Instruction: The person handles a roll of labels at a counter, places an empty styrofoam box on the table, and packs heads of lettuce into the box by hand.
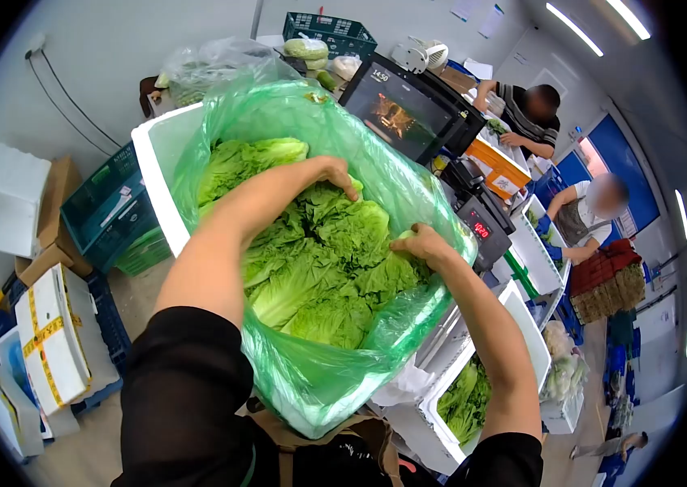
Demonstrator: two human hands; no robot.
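A white foam box [157, 154] lined with a green plastic bag [311, 394] stands in front of me, holding several heads of leafy green lettuce [319, 276]. My left hand [334, 174] reaches across the box with its fingers curled down over the far side of a lettuce head. On the right side, my right hand [425, 245] has thumb and fingers closed at the edge of the same lettuce. Both hands are inside the bag's opening, and their fingertips are partly hidden by leaves.
Behind the box stand a touchscreen [400, 109] and a scale with a red display [481, 231]. A second foam box of greens [465, 398] is at my right. Green crates [108, 211] and a taped foam box [59, 337] lie left. Two co-workers [595, 211] handle produce on the right.
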